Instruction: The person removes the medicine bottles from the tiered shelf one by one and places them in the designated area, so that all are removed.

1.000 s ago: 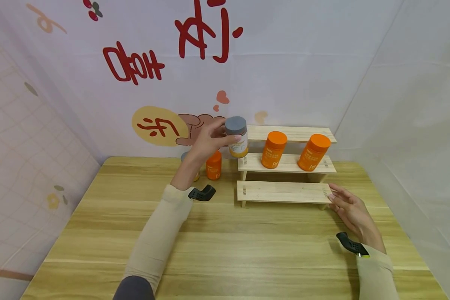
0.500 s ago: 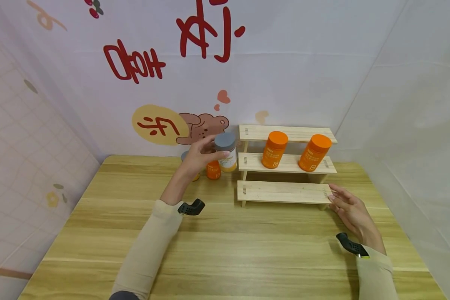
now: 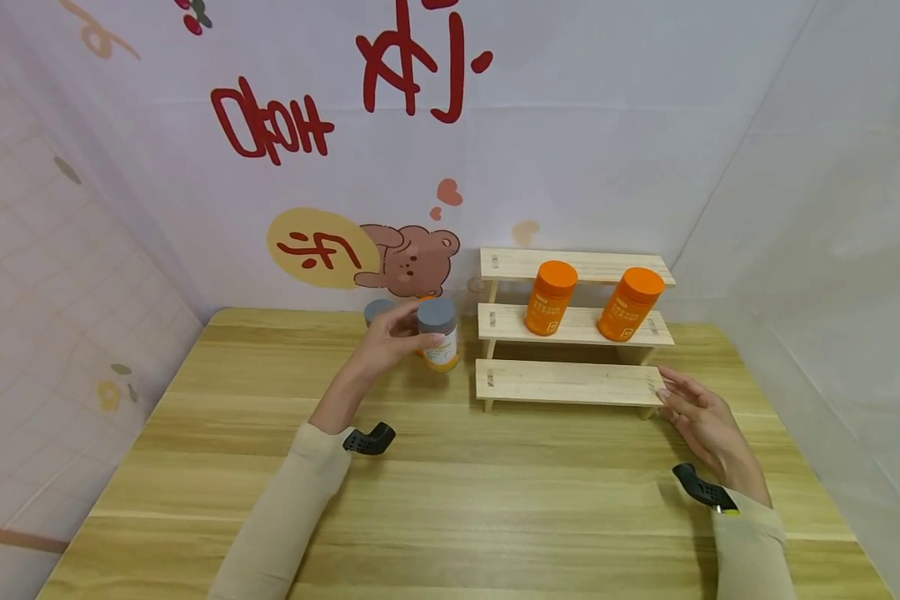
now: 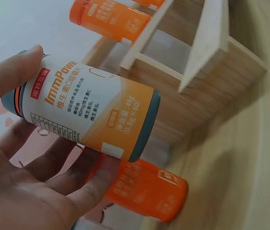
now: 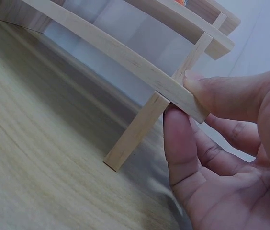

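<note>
My left hand (image 3: 387, 343) grips a vitamin C tablet bottle (image 3: 439, 340) with a grey cap and a white and yellow label. In the left wrist view, the thumb lies near the cap, with the fingers round the far side of the bottle (image 4: 92, 105). Close behind it stands an orange bottle (image 4: 149, 189), almost hidden in the head view. A second grey-capped bottle (image 3: 377, 309) is partly covered by the left hand. At the right end of the three-tier wooden shelf (image 3: 570, 383), my right hand (image 3: 707, 423) pinches the lowest board (image 5: 140, 64) between thumb and fingers.
Two orange bottles, one left (image 3: 551, 298) and one right (image 3: 631, 304), stand on the middle tier. A printed white cloth (image 3: 607, 150) hangs behind and beside the wooden table (image 3: 450, 500). The shelf's left end lies just right of the held bottle.
My left hand has carried the grey-capped bottle down and left, from beside the upper tiers to low in front of the orange bottle. The right hand keeps its hold on the shelf.
</note>
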Motion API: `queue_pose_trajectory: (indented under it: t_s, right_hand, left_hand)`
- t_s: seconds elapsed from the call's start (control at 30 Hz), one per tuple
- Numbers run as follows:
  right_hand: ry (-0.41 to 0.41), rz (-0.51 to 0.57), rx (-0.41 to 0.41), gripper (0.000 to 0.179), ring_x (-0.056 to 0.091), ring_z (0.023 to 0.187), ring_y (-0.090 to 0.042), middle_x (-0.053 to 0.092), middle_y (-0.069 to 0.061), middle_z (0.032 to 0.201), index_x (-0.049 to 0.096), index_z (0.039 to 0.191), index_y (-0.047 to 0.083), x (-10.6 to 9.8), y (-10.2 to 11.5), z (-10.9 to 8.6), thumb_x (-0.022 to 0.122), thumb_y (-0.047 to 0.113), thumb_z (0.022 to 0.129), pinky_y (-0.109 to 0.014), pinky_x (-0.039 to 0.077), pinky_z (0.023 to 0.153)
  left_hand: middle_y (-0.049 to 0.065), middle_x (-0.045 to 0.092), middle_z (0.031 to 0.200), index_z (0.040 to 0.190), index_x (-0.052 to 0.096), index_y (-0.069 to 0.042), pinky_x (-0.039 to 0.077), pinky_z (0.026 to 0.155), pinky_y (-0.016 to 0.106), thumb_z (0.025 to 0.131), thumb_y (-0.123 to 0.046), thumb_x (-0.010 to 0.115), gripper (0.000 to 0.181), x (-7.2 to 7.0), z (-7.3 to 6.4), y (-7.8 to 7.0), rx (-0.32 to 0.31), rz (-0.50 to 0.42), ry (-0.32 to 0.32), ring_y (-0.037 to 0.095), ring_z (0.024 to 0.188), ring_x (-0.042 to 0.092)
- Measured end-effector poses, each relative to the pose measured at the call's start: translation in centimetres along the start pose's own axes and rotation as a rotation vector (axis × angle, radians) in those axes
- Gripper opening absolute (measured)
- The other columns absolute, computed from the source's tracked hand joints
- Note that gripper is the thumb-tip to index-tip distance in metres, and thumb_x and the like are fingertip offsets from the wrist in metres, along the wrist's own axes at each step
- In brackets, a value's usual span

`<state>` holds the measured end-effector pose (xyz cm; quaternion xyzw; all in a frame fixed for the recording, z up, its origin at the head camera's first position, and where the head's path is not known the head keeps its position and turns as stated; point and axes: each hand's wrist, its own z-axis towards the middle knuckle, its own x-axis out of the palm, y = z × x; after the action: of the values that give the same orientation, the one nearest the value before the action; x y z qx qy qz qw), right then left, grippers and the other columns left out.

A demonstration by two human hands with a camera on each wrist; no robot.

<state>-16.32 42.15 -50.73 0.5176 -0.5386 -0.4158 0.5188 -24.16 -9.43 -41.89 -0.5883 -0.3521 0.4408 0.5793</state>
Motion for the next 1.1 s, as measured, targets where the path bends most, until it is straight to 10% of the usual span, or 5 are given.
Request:
queue_pose_trajectory:
  t_s: [0.43,1.1]
  right_hand:
    - [-0.008,0.004,0.000,0.061,0.058,0.099,-0.003,0.056,0.010,0.121,0.036,0.159,0.011,0.2,0.4,0.2,0.060,0.012,0.104,-0.019,0.056,0.083]
    - [-0.008,0.018,0.004,0.058,0.057,0.100,-0.004,0.055,0.010,0.121,0.040,0.158,0.013,0.1,0.3,-0.2,0.059,0.011,0.104,-0.019,0.056,0.084]
  left_hand:
    - [0.011,0.062,0.139,0.142,0.059,-0.022,0.047,0.112,0.050,0.089,-0.023,0.082,0.058,-0.7,-1.2,3.0,-0.130,0.045,-0.041,0.031,0.130,0.059]
    - [0.015,0.059,0.140,0.141,0.060,-0.011,0.048,0.109,0.045,0.088,-0.006,0.080,0.056,-0.8,-1.4,6.2,-0.045,0.027,-0.035,0.033,0.126,0.058]
